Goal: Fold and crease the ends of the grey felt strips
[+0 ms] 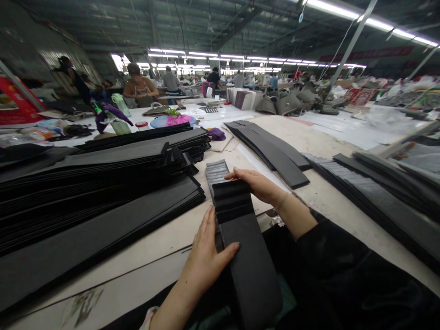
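Note:
A stack of long dark grey strips lies before me, its near end reaching down towards my lap. The far ends are fanned into black steps. My left hand holds the stack's left side, with the thumb on the top strip and the fingers along the edge. At the far right corner, my right hand is closed round the end, its fingers reaching across behind the top edge; the thumb is hidden. Just beyond the stack, a lighter grey stepped band of strip ends shows on the table.
Large piles of dark strips fill the table's left side. More strips lie ahead and in a fanned row at right. Further off are a pink flower-like item, a green bottle and several people at worktables.

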`<act>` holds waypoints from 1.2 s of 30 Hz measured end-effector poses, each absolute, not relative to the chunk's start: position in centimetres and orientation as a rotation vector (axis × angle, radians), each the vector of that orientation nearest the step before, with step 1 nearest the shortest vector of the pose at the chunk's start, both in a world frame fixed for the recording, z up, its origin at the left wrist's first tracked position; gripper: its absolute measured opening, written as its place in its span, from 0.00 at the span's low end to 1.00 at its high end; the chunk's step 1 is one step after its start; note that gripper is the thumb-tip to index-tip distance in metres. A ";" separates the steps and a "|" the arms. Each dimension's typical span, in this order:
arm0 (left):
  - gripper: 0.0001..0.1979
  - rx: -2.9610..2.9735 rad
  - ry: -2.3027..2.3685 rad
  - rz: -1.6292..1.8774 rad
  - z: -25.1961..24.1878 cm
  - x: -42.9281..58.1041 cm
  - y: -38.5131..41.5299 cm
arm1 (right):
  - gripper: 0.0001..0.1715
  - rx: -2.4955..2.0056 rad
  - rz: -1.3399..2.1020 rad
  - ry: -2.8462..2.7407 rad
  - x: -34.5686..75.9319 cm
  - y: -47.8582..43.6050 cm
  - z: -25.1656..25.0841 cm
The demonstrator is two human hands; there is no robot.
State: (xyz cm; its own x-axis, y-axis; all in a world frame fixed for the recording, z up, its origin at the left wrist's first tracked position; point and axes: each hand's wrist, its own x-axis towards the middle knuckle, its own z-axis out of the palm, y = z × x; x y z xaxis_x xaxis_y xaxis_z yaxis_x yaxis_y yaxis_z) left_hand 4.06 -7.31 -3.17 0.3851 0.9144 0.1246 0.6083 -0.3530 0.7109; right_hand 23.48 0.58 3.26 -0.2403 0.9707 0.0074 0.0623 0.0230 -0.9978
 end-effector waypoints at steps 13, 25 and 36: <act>0.35 2.055 1.267 0.731 -2.9 4.3 -7.5 | 0.22 -1.033 1.573 -0.998 22.5 -1.6 0.7; 0.13 2.091 1.271 0.936 -2.7 4.5 -6.4 | 0.13 -1.046 1.622 -0.706 21.8 -1.2 1.7; 0.15 1.978 1.291 1.060 -1.0 5.6 -4.7 | 0.18 -1.117 1.717 -0.631 22.0 -1.2 1.3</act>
State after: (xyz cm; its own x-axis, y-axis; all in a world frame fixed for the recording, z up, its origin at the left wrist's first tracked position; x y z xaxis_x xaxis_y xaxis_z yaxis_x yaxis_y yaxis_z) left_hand 5.65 -4.74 -0.96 0.2293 0.9202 0.3173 0.4905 -0.3908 0.7789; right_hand 22.00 -1.19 1.30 -0.1234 0.9097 -0.3964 -0.4364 -0.4085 -0.8017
